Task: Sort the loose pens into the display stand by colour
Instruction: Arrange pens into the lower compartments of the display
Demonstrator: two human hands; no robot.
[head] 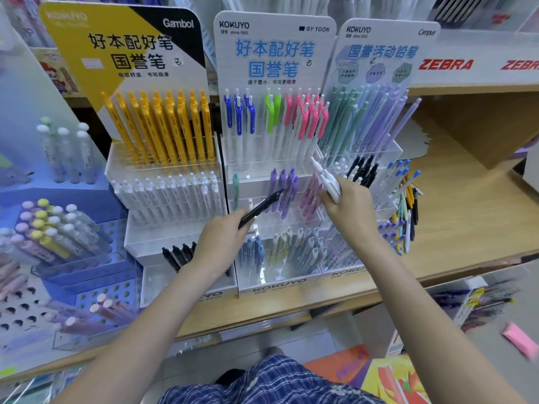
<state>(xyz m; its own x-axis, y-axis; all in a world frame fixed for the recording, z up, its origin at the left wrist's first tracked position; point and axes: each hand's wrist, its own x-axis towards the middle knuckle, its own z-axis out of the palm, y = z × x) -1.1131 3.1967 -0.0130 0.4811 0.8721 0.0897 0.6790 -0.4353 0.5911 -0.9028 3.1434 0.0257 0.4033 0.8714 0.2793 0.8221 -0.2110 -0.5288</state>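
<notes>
Head view: left hand (223,239) pinches black pen (260,208), tip aimed up-right across middle display stand (274,287); fingers curled, fingertips hidden behind knuckles. Right hand (348,209) clasps bunch of white pens (326,177) at stand's right edge; count unclear, barrels overlap. Black pens (178,256) in left stand's low tier partly covered by left wrist. Loose pens (407,211) heaped on shelf (466,228) beside right stand, colours mixed, blurred. Lower-tier pens hazy behind clear plastic.
</notes>
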